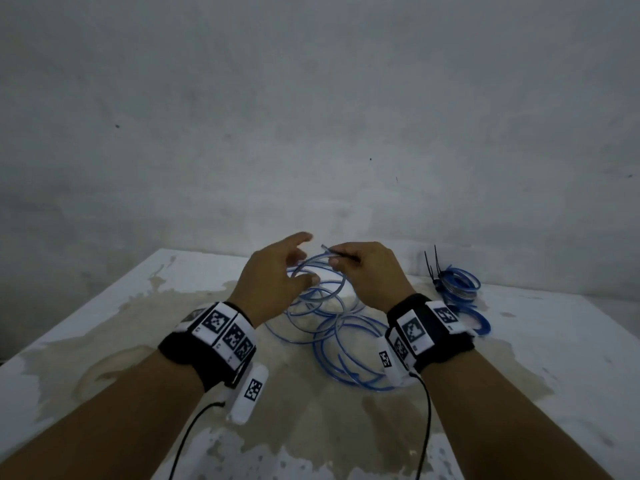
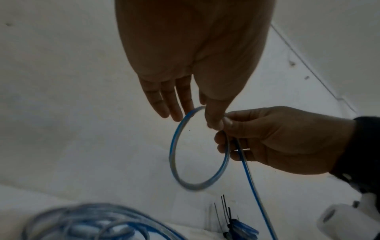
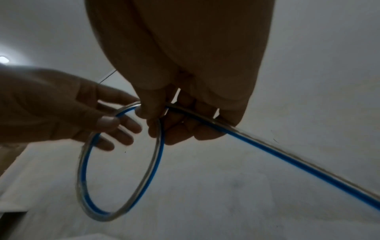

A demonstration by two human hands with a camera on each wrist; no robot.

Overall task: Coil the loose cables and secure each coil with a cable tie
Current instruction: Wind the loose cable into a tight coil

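A loose blue-and-clear cable (image 1: pixel 346 341) lies in wide loops on the stained white table (image 1: pixel 104 323). My right hand (image 1: pixel 341 261) grips this cable near its end, where one small loop (image 3: pixel 82 170) closes and hangs below the fingers (image 3: pixel 185 129). The rest of the cable (image 3: pixel 287 162) runs off to the right. My left hand (image 1: pixel 301 261) is beside it with straight, spread fingers (image 2: pixel 164 100). Its thumb (image 3: pixel 107 121) touches the top of the small loop (image 2: pixel 172 151). Both hands are raised above the table.
Two blue coils (image 1: pixel 460 284) (image 1: pixel 478 323) sit at the table's right back, with black cable ties (image 1: pixel 431 265) sticking up beside them. A grey wall (image 1: pixel 311 133) rises right behind the table. The table's front and left parts carry only stains.
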